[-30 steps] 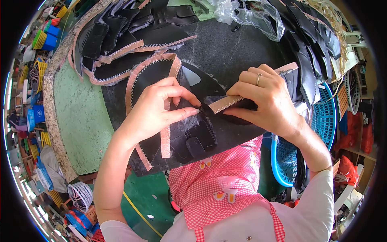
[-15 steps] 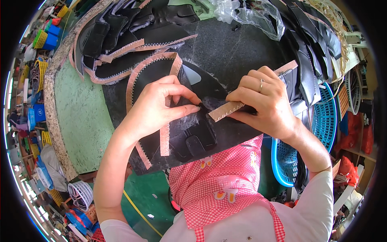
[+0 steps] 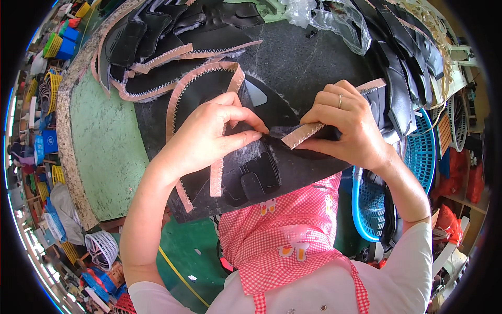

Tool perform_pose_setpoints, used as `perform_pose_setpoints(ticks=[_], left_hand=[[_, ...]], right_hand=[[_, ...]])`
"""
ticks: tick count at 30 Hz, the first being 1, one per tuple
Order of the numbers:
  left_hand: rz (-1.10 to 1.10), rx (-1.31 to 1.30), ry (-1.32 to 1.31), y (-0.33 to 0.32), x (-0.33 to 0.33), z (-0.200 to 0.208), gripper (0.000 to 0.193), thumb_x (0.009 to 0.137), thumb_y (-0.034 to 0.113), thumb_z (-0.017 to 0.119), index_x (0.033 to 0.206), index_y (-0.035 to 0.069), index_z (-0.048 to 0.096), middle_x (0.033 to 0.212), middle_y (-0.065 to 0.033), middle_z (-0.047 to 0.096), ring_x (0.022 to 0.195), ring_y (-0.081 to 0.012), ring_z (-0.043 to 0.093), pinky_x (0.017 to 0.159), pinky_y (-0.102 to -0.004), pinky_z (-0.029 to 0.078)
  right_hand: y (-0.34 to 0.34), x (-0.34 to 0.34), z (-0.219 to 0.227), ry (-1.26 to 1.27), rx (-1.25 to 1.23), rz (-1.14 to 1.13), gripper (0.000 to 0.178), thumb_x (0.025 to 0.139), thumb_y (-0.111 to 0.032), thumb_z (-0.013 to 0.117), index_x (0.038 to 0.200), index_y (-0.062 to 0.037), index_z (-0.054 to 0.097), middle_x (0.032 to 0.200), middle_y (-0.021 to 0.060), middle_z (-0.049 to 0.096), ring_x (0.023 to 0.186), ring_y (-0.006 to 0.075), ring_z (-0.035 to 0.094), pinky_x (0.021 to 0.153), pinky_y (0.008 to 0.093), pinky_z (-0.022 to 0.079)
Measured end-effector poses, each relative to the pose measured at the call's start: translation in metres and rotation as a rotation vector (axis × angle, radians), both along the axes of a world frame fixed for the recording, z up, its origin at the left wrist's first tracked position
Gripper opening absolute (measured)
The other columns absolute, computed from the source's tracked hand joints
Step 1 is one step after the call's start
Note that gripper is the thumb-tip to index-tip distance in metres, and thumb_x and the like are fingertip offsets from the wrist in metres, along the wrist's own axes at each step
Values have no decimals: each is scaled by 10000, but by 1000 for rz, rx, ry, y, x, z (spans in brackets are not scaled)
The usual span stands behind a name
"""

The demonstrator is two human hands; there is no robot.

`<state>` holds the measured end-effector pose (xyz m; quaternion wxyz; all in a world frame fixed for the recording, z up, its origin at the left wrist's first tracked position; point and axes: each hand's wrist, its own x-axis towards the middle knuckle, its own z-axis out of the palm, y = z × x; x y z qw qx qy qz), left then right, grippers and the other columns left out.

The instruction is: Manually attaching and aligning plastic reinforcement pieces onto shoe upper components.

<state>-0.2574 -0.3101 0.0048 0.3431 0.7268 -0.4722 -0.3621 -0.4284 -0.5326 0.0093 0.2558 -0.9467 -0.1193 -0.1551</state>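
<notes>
My left hand (image 3: 206, 133) is closed in a pinch, thumb and forefinger on the dark edge of a black leather piece. Opposite it, my right hand (image 3: 348, 125) grips a black leather piece edged with a tan zigzag-stitched strip (image 3: 302, 135), whose end sticks out past my thumb. Whether both hands hold one and the same piece is hard to make out. Below my fingers lies a black leather part with a rounded tab (image 3: 253, 184). Around my left hand curves another tan stitched edging (image 3: 171, 118) on black leather, partly covered by the hand.
Under the work lies a dark board (image 3: 308, 65) on a green tabletop (image 3: 104, 157) with a speckled rim. Black leather pieces (image 3: 125, 44) are heaped at the far left, more (image 3: 400, 57) at the right. A clear plastic bag (image 3: 340, 26) lies far back; a blue basket (image 3: 418, 152) stands right.
Both hands have shifted slightly right, the tan strip's end moving with the right hand. The curved edging and the leather at far left have also slid a little right and away from me.
</notes>
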Motion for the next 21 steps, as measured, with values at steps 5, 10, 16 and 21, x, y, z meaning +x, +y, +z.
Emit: perform_pose_setpoints(ticks=[5,10,16,21], left_hand=[[-41,31,-97,-1,-1,1,170,892,134,790,1040,52,774,935,-21,488,892,-136,549,798,-273,466],[-58,72,-26,-4,6,1,162,909,136,771,1030,30,763,935,-24,494,887,-130,547,792,-275,470],[-68,50,28,-5,7,1,184,886,142,797,1022,21,771,933,-19,503,860,-119,531,767,-272,457],[-85,45,74,-1,10,8,206,840,129,842,1020,41,791,916,-3,499,842,-106,510,740,-258,432]], right_hand=[[-1,0,0,9,-14,-5,327,675,-212,890,906,-104,686,867,14,635,845,229,626,803,371,456],[0,-1,-1,9,-16,-3,332,672,-212,891,909,-103,686,867,16,633,841,228,624,798,371,455],[4,-2,1,1,-25,-5,339,664,-215,895,908,-105,686,860,15,631,833,226,622,792,366,454],[9,-1,2,-9,-7,-21,340,656,-215,898,899,-107,686,853,14,631,822,221,619,777,361,449]])
